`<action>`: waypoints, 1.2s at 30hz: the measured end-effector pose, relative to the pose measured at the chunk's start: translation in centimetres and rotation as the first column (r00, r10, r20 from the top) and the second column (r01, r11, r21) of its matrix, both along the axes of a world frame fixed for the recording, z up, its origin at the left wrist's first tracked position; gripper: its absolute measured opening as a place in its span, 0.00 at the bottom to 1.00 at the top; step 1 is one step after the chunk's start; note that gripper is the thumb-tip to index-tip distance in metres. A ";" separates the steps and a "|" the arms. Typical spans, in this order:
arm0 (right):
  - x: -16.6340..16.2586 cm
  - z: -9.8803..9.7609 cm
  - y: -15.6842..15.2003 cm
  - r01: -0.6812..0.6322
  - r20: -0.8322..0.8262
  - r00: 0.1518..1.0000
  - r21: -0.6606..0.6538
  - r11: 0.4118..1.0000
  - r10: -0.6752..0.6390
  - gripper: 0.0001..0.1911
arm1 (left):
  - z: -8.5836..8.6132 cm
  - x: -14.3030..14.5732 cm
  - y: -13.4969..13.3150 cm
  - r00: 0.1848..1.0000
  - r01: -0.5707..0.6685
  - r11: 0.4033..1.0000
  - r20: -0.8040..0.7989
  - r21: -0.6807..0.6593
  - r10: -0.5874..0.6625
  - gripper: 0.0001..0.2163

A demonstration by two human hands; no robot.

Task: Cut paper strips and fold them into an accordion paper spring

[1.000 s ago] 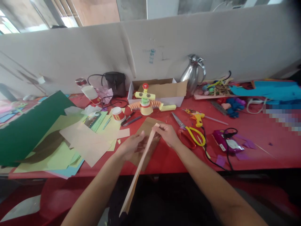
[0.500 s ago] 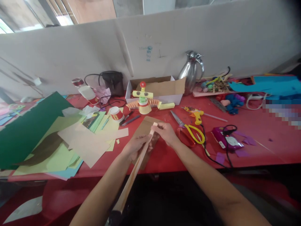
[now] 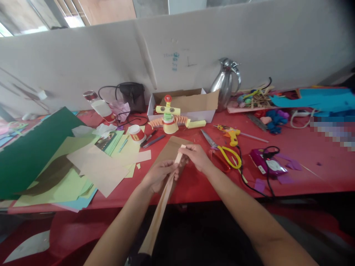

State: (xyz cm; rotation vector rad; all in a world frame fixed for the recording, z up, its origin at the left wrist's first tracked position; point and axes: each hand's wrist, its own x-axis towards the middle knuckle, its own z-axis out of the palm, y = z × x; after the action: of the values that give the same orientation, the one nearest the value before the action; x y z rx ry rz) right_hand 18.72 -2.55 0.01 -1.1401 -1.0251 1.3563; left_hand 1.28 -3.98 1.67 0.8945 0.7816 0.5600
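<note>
Both hands hold a long peach paper strip (image 3: pixel 162 207) that hangs down toward my lap. Its upper end is folded into a short flat stack between my fingers. My left hand (image 3: pixel 160 174) pinches the strip just below that folded part. With thumb and fingers, my right hand (image 3: pixel 195 156) grips the top end. Beneath them a brown cardboard sheet (image 3: pixel 166 152) lies on the red table (image 3: pixel 206 190). Behind it stands a yellow paper robot figure (image 3: pixel 169 122) with pleated orange arms, one ending in a yellow paper tube.
Scissors (image 3: pixel 222 147) and a yellow glue gun (image 3: pixel 233 136) lie to the right, near a purple power box (image 3: pixel 267 162). Coloured paper sheets (image 3: pixel 97 166) and a white tub (image 3: pixel 136 133) are on the left. A steel jug (image 3: pixel 223 81) and an open box (image 3: pixel 191 103) stand behind.
My left hand has slid slightly down the strip, showing more of the folded end. The strip's hanging lower part has swung a little to the right.
</note>
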 end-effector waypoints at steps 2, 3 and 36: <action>0.2 -0.1 0.1 0.015 0.009 1.000 -0.019 1.000 -0.014 0.11 | 0.2 -0.2 -0.2 1.000 0.015 1.000 0.002 0.003 -0.015 0.10; 0.3 -0.2 0.2 0.029 0.013 0.999 -0.023 0.999 -0.029 0.11 | 0.2 -0.2 -0.3 1.000 0.023 1.000 0.002 0.001 -0.023 0.09; 1.6 -0.1 0.7 0.146 0.046 0.989 -0.043 0.988 -0.144 0.07 | 0.4 -1.4 -1.8 0.995 0.074 0.971 0.088 -0.227 -0.056 0.12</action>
State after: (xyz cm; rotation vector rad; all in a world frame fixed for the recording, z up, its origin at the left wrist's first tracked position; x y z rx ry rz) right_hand 20.32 -1.82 -0.09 -1.2579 -0.9264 1.2501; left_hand -0.10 -5.77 2.05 0.6767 0.7246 0.4349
